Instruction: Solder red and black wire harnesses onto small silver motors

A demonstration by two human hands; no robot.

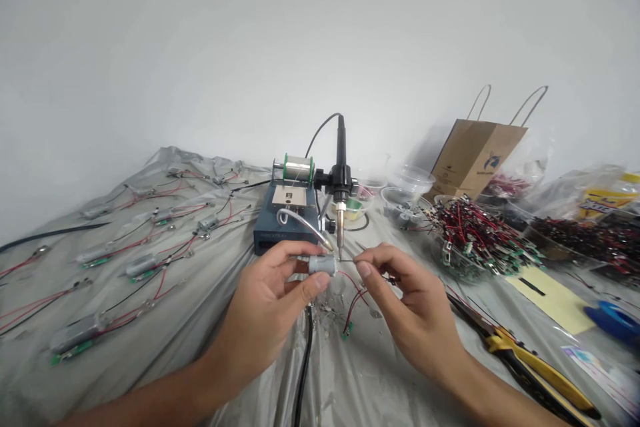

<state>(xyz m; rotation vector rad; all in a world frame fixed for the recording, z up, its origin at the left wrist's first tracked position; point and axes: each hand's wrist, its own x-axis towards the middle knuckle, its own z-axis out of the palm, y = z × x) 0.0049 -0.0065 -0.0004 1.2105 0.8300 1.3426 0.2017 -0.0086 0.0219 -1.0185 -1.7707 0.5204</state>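
Between the thumb and fingers of my left hand (270, 300) is a small grey electric motor (321, 265), lying sideways with its terminal end to the right. My right hand (413, 303) pinches a thin dark wire (347, 260) that reaches toward that end. Just above the wire points the tip of a soldering iron (341, 213), clamped upright in its stand. A curved metal solder guide tube (305, 221) comes down close to the motor. Red wires (356, 293) and a small green circuit board (347, 330) hang below; whether the wire touches the terminal I cannot tell.
Behind my hands stands a blue soldering station (263, 230) with a solder spool (299, 168). Several wired motors (77, 332) lie on the left. To the right are a heap of wired boards (480, 233), a paper bag (473, 153), yellow-handled pliers (535, 363) and blue tape (614, 321).
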